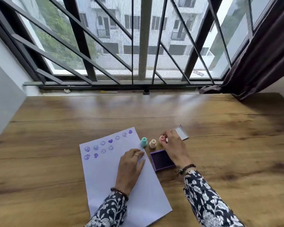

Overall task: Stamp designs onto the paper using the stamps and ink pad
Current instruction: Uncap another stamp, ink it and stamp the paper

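Observation:
A white sheet of paper [105, 171] lies tilted on the wooden table, with two rows of purple smiley and heart prints near its far end. My left hand [129, 167] rests flat on the paper, fingers spread. A teal stamp [144, 142] and a cream stamp [152, 143] stand upright just past the paper's far right corner. To their right, my right hand [174, 148] has its fingertips closed on a pink stamp [162, 138] that is at table level. The open purple ink pad [161, 160] sits below the stamps, partly under my right wrist.
The ink pad's clear lid [181, 132] lies just beyond my right hand. The wooden table [220, 145] runs back to a barred window. A dark curtain [259, 54] hangs at the right, and small bits lie on the sill [108, 92].

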Tool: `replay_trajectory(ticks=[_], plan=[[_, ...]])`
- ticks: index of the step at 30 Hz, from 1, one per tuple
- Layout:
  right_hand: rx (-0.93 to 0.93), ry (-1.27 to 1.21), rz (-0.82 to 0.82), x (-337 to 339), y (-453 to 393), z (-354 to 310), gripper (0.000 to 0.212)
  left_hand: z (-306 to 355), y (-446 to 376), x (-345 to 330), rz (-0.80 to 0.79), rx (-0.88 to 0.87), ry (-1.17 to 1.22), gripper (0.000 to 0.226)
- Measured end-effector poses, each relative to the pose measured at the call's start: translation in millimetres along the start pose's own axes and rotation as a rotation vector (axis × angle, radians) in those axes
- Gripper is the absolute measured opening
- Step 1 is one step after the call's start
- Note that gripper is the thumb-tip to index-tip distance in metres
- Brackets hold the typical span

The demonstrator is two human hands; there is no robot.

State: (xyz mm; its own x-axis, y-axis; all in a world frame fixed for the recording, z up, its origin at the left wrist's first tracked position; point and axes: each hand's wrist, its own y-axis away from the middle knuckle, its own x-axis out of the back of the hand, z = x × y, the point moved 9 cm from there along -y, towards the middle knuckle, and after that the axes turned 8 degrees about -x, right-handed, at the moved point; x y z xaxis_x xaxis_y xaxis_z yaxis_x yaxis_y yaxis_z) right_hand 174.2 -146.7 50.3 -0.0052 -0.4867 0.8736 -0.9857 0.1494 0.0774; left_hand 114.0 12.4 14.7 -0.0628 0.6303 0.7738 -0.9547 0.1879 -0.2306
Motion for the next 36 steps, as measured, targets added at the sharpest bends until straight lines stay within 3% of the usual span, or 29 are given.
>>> replay_trajectory(ticks=[3, 6, 11, 13, 17, 20, 25, 31, 36], plan=[[-0.021, -0.019, 0.049, 2.4, 3.9, -4.0, 0.022, -5.5, 1.8, 0.8, 0.029, 0.032, 0.064, 0.025], [0.074, -0.093, 0.136, 7.7, 13.5, -22.3, 0.026, -6.5, 1.9, 0.1, 0.041, 0.032, 0.078, 0.024], [0.144, 0.016, -0.011, -13.9, 19.3, -35.6, 0.022, -9.7, -0.8, 2.0, 0.037, 0.077, 0.169, 0.019], [0.119, -0.108, -0.010, -8.1, 20.3, -30.1, 0.018, -9.6, -3.3, 7.6, 0.060, 0.129, 0.273, 0.019], [-0.043, -0.664, -0.129, 0.4, 31.0, -8.6, 0.013, 7.1, -8.2, 12.6, 0.073, 0.222, 0.629, 0.022], [-0.096, -0.843, -0.213, -3.2, 45.4, -0.2, 0.016, 16.2, -6.2, 12.3, 0.092, 0.313, 0.822, 0.015], [-0.191, -0.999, -0.190, -5.6, 56.5, 14.0, 0.010, 20.9, -7.4, 15.1, 0.128, 0.354, 0.897, 0.014], [-0.236, -1.097, -0.155, -3.7, 65.2, 17.7, 0.017, 33.7, -10.2, 13.1, 0.060, 0.341, 0.967, 0.019], [-0.323, -1.166, -0.181, -11.0, 72.0, 15.3, 0.027, 34.1, -10.3, 21.0, 0.137, 0.304, 0.899, 0.021]])
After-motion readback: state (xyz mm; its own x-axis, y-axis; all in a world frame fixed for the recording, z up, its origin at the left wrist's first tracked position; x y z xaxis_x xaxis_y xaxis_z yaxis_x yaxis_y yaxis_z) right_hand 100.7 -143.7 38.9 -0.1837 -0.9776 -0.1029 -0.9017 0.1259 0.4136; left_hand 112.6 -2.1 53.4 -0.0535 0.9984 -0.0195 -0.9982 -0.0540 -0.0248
